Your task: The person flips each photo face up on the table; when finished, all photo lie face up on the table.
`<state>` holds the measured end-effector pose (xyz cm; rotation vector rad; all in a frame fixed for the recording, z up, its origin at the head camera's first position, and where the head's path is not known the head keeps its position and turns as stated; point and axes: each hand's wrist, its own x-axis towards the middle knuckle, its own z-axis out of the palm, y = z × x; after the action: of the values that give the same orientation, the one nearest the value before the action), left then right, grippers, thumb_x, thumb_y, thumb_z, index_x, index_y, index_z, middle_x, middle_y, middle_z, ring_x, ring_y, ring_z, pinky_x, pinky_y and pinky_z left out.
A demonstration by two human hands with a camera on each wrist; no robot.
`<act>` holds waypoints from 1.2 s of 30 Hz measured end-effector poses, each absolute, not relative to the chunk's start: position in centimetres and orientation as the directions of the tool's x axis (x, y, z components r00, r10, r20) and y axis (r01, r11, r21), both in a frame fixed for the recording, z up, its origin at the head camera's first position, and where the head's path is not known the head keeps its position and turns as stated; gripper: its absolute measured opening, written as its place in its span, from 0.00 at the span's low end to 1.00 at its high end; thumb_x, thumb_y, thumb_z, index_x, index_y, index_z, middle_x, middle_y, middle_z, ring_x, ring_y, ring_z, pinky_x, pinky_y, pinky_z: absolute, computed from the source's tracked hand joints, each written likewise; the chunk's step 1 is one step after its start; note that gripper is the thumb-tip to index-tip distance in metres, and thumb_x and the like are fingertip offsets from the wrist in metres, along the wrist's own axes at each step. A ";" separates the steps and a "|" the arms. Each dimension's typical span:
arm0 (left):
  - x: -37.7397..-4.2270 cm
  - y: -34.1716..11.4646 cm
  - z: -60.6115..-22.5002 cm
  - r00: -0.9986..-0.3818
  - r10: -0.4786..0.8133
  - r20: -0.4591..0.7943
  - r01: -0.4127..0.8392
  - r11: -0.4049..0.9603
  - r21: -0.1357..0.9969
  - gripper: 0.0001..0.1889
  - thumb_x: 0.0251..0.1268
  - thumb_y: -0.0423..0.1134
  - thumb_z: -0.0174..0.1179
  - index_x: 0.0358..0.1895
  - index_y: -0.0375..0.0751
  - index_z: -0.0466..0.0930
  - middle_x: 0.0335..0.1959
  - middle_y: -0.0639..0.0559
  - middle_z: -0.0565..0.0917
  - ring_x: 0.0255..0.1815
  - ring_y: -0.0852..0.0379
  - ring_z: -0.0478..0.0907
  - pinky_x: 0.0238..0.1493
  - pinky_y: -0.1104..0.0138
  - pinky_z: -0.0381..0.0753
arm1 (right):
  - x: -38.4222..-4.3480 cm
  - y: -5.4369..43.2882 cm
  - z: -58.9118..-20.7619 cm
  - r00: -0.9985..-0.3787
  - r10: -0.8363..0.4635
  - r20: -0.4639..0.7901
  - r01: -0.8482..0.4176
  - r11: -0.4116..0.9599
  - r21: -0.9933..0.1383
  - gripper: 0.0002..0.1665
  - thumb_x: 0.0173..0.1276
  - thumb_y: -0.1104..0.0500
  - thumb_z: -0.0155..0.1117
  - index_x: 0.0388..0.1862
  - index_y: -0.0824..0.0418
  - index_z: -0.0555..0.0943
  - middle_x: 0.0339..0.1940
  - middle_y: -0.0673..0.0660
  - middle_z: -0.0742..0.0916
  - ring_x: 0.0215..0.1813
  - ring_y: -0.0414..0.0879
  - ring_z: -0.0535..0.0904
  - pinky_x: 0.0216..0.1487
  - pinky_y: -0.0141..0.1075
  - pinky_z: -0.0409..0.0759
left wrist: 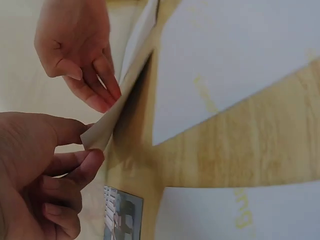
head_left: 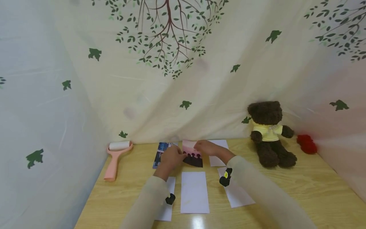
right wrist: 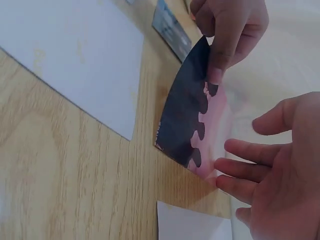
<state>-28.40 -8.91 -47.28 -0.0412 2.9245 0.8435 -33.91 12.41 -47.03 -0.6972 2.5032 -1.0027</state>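
Note:
A pink and black picture card (head_left: 193, 161) is raised at the back of the table, slightly bent. My left hand (head_left: 171, 157) pinches its left edge between thumb and fingers, as the left wrist view shows. At the opposite edge is my right hand (head_left: 210, 148); its fingers (right wrist: 245, 170) are extended with tips right at the pink part, the thumb held apart. The card's pale back (left wrist: 112, 117) faces the left wrist camera. Beside my left hand lies a blue picture card (head_left: 160, 154), partly covered by that hand.
White cards lie on the wooden table: one at front centre (head_left: 195, 192), one under the left forearm (head_left: 167, 206), one under the right (head_left: 238, 192), one at back right (head_left: 218, 160). A pink-handled roller (head_left: 114, 160), teddy bear (head_left: 268, 133) and red object (head_left: 307, 144) stand near the back.

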 end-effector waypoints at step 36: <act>-27.8 -8.1 -49.0 -0.992 0.128 0.010 0.125 0.942 0.311 0.23 0.77 0.51 0.62 0.63 0.37 0.83 0.77 0.33 0.72 0.86 0.31 0.54 0.86 0.42 0.52 | -33.4 17.4 -47.3 -0.915 -0.398 0.063 -0.314 0.605 -0.731 0.20 0.84 0.59 0.48 0.57 0.67 0.84 0.56 0.68 0.88 0.56 0.58 0.84 0.57 0.50 0.82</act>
<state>-27.78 -8.12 -49.00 0.2004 3.0858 0.4936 -33.35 17.44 -47.34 -0.6053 2.7188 -1.2068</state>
